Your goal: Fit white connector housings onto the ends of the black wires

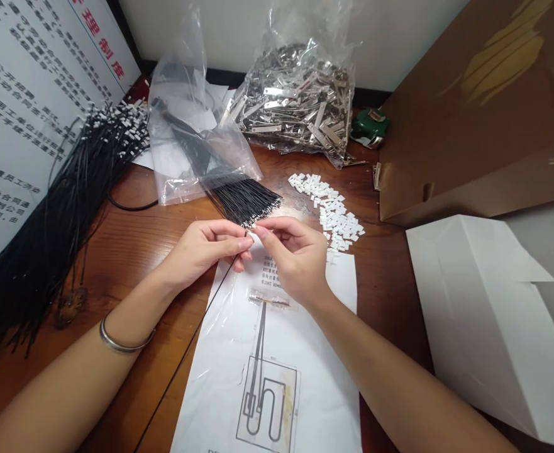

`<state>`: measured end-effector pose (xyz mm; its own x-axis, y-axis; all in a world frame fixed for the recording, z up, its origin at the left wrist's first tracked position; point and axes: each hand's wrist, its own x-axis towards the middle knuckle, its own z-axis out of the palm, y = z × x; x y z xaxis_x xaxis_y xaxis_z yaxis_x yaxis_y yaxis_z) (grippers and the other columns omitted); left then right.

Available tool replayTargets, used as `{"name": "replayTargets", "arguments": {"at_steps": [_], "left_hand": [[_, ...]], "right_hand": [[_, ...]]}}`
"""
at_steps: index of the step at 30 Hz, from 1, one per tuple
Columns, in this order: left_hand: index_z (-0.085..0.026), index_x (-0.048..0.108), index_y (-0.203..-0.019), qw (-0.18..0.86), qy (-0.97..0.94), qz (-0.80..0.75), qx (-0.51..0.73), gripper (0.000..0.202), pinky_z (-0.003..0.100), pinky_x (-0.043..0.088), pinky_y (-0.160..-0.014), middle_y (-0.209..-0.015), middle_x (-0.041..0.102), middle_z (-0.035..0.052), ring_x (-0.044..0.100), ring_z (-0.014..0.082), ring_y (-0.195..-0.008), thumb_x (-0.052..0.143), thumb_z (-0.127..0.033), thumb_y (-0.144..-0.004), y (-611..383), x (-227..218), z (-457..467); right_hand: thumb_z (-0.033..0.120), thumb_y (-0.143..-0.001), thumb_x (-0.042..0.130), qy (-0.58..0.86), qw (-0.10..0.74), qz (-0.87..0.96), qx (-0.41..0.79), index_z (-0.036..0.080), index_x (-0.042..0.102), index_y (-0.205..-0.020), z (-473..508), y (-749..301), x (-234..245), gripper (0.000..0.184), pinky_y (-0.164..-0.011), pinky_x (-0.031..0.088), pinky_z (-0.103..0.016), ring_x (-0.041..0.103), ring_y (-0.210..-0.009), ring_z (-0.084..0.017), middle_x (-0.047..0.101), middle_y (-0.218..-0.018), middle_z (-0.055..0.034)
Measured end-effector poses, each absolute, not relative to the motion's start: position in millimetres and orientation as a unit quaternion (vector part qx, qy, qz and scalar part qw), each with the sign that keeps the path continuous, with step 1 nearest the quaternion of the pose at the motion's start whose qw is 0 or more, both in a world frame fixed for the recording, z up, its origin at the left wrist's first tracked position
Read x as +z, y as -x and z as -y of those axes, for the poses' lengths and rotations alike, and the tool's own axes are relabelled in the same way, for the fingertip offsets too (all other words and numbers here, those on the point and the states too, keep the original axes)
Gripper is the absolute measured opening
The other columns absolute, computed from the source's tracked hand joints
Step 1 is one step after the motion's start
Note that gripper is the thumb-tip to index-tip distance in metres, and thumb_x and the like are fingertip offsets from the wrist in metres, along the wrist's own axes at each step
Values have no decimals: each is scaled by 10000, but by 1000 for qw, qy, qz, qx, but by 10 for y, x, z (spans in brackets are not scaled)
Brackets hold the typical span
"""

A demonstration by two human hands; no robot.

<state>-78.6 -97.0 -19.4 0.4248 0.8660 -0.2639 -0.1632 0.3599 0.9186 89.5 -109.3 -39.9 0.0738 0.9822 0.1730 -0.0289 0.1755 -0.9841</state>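
Observation:
My left hand is closed in a pinch on a thin black wire, which hangs down to the lower left. Fingertip to fingertip with it, my right hand pinches a small whitish piece at the wire's end; the fingers hide most of it. Just behind both hands lies a bundle of black wires with bare metal tips, partly inside a clear plastic bag. To the right of the bundle is a loose pile of small white connector housings.
A printed drawing sheet lies under my hands. Black wires with white ends heap at the left. Behind stand a clear bag of metal strips and a green tape measure. A brown cardboard box and folded white card are at right.

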Motion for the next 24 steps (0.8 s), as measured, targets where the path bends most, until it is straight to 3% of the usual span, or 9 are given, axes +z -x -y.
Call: {"name": "replayTargets", "arguments": {"at_steps": [8, 15, 24], "left_hand": [[-148, 695, -760, 710, -435, -429, 350, 237, 191, 485, -502, -607, 683, 0, 615, 91, -497, 857, -299, -676, 766, -188, 975], [-143, 683, -770, 650, -474, -453, 384, 246, 189, 484, -507, -598, 646, -13, 599, 83, -498, 796, -360, -746, 687, -152, 1008], [-138, 678, -736, 622, -471, -453, 431, 252, 200, 499, -499, -586, 632, -19, 601, 91, -485, 807, -354, -722, 641, -138, 1061]], "right_hand": [[270, -786, 708, 465, 568, 514, 444, 230, 735, -791, 1097, -891, -392, 49, -590, 518, -308, 624, -652, -141, 706, -712, -4], [278, -788, 704, 472, 557, 519, 445, 226, 733, -801, 1090, -896, -402, 61, -606, 521, -312, 634, -680, -144, 710, -728, -7], [262, -783, 719, 474, 554, 519, 446, 222, 741, -788, 1096, -900, -405, 46, -614, 518, -310, 637, -696, -148, 708, -711, -5]]}}
